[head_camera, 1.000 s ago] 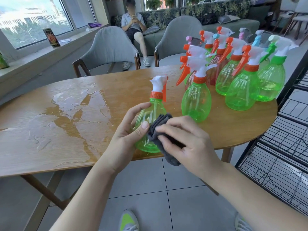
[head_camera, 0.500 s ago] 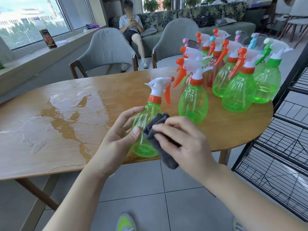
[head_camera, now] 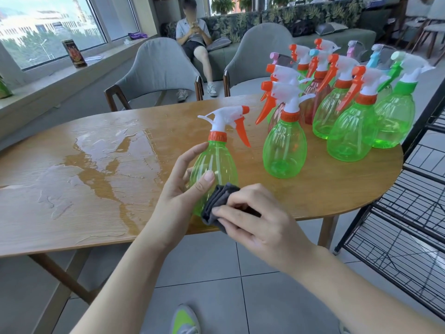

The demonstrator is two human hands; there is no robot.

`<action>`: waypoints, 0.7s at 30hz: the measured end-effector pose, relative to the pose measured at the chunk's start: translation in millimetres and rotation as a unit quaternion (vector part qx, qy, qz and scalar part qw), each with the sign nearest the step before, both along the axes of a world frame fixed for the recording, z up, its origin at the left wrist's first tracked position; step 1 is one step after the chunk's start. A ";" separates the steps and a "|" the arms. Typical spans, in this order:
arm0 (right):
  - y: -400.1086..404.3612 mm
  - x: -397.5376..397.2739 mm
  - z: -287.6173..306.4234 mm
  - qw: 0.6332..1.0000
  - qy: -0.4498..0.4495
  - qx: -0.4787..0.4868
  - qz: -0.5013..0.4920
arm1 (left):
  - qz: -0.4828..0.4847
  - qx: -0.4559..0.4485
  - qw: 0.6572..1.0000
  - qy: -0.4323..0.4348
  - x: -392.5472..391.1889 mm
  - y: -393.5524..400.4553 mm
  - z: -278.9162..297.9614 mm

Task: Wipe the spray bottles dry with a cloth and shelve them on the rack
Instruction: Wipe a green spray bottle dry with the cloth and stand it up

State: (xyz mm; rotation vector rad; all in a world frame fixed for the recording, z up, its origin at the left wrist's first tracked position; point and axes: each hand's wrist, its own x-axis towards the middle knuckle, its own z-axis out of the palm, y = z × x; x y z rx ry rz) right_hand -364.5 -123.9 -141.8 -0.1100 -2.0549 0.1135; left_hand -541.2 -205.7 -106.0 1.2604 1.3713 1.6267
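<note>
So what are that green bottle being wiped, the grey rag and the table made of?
The green see-through spray bottle looks like thin glossy plastic: the table shows through its ribbed, shiny wall. The dark grey folded cloth seems a soft matte fabric, perhaps microfibre. The brown oval table shows wood grain under a smooth finish; solid wood or veneer, I cannot tell.

**Room and surroundings, head view**

Wooden table (head_camera: 72, 213) taken as landmark; a water puddle (head_camera: 101, 160) lies on its left part. Beyond its far edge: two grey armchairs (head_camera: 159, 68), then a leaf-patterned sofa (head_camera: 277, 22) with a seated person (head_camera: 192, 37). Left of table: daylight windows (head_camera: 48, 27) over a sill, carrying what may be a dark can (head_camera: 74, 53). Under table: grey floor tiles (head_camera: 204, 273).
</note>
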 end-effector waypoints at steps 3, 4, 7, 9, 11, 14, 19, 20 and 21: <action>0.4 -0.9 -4.0 0.999 -0.019 0.032 -0.003 | 0.013 -0.005 1.000 -0.026 -1.7 -1.1 2.4; 0.7 -0.5 -5.6 0.999 -0.021 0.031 -0.004 | 0.008 -0.006 0.999 -0.047 -3.2 -2.0 3.4; 1.3 -0.4 -9.2 1.000 0.008 -0.026 0.003 | -0.032 -0.008 0.993 -0.110 -8.4 -5.3 5.3; 0.8 -2.2 -9.9 0.996 0.037 -0.083 0.007 | -0.053 -0.007 0.991 -0.123 -11.2 -7.2 3.4; 0.2 -5.3 -7.1 0.990 0.063 -0.128 0.002 | -0.073 -0.007 0.989 -0.129 -12.4 -8.0 2.1; 2.0 -10.8 5.3 0.978 0.110 -0.175 -0.029 | -0.099 -0.016 0.985 -0.142 -11.9 -8.5 1.6; 3.8 -18.2 17.4 0.962 0.132 -0.233 -0.060 | -0.081 -0.018 0.986 -0.143 -2.6 -7.2 -0.1; 2.5 -18.2 16.6 0.958 0.132 -0.246 -0.057 | -0.065 -0.015 0.987 -0.149 0.7 -5.6 0.2; 1.5 -17.5 15.5 0.956 0.131 -0.257 -0.052 | -0.047 -0.014 0.986 -0.160 5.0 -4.6 1.4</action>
